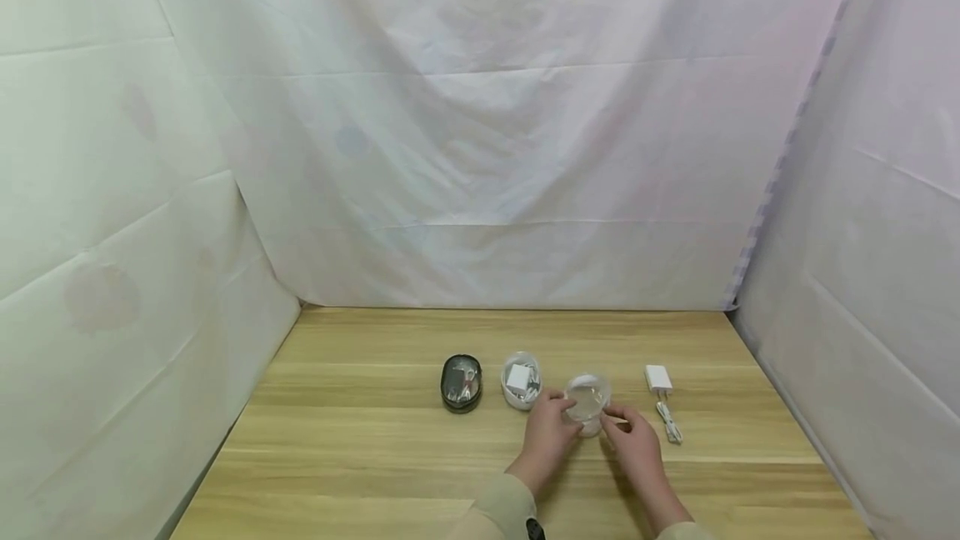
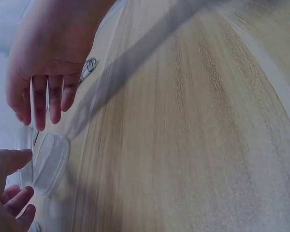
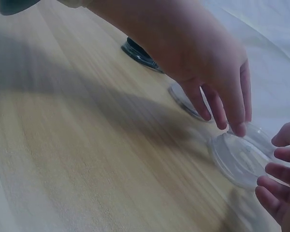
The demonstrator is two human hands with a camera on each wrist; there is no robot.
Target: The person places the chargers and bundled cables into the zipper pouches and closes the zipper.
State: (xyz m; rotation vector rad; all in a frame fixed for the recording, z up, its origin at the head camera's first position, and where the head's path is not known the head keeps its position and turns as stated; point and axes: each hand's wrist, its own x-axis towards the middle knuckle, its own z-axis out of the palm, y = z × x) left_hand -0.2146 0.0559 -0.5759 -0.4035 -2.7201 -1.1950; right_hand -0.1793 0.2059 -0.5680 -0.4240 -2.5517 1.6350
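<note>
A clear oval plastic case (image 1: 590, 394) stands between both hands, its lid raised from its base. My left hand (image 1: 547, 436) holds the case at its left side, the thumb lying against it; the left wrist view also has this left hand (image 2: 7, 179) at the lower left. Close to the case's right edge is my right hand (image 1: 633, 444), with loosely extended fingers. In the right wrist view, the right hand (image 3: 285, 179) has its fingers spread beside the clear case (image 3: 239, 157); whether they touch it is hard to tell.
To the left stand a white oval case (image 1: 512, 397) holding a white charger and cable, and a black oval case (image 1: 461, 383) with dark contents. A white charger (image 1: 657, 378) and a coiled white cable (image 1: 668, 422) lie on the wooden table (image 1: 360, 440) at right. White cloth surrounds the table.
</note>
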